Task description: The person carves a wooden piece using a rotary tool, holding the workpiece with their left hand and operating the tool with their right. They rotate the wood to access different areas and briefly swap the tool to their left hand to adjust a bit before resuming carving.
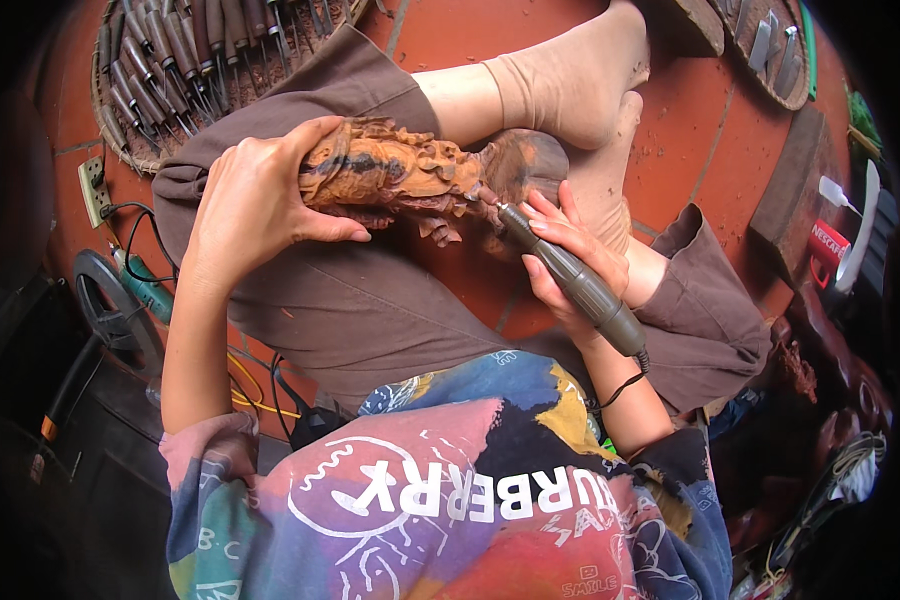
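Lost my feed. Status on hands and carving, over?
Left hand grips carving on lap. Right hand holds rotary tool, tip on carving. Nothing between them.

A wood carving (390, 175) lies across the lap, a basket of chisels (160, 70) beyond it to the left.

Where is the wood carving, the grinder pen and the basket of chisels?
Carving (395, 170), head view: on its carved middle, beside the left hand.
Grinder pen (580, 285), head view: on its grey barrel, in the right hand.
Basket (120, 140), head view: on its woven rim, at the upper left.
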